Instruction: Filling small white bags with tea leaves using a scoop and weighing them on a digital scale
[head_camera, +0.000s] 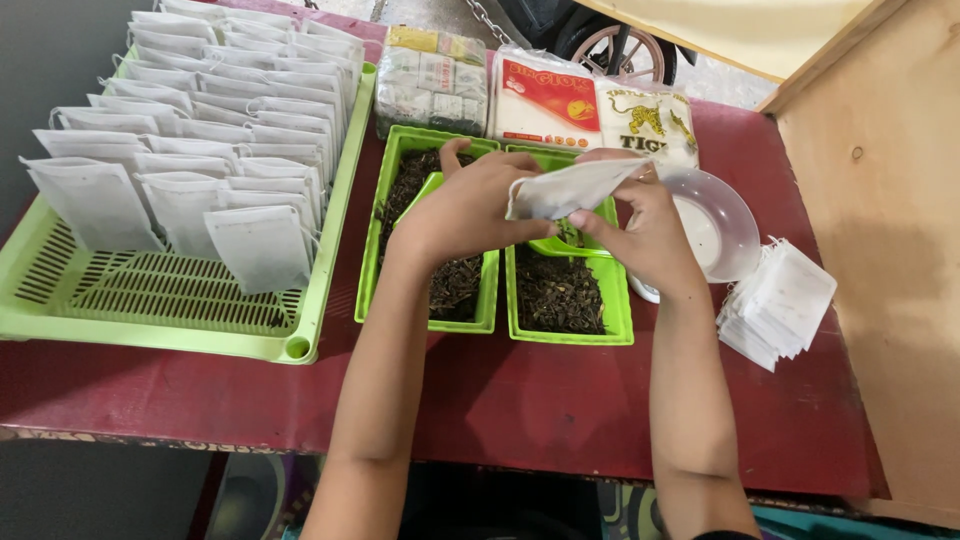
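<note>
While your left hand (470, 205) and right hand (640, 235) both pinch the white filter bag (570, 187) above the green trays of loose tea (560, 290), any tilt of its mouth could scatter leaves onto the red tabletop (500, 400).

Three packets (540, 98) behind green trays (560, 325)

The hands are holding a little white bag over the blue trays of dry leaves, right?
Not quite: the trays are green, not blue. The head view shows both the left hand and right hand holding the white bag over the dry leaves.
</note>
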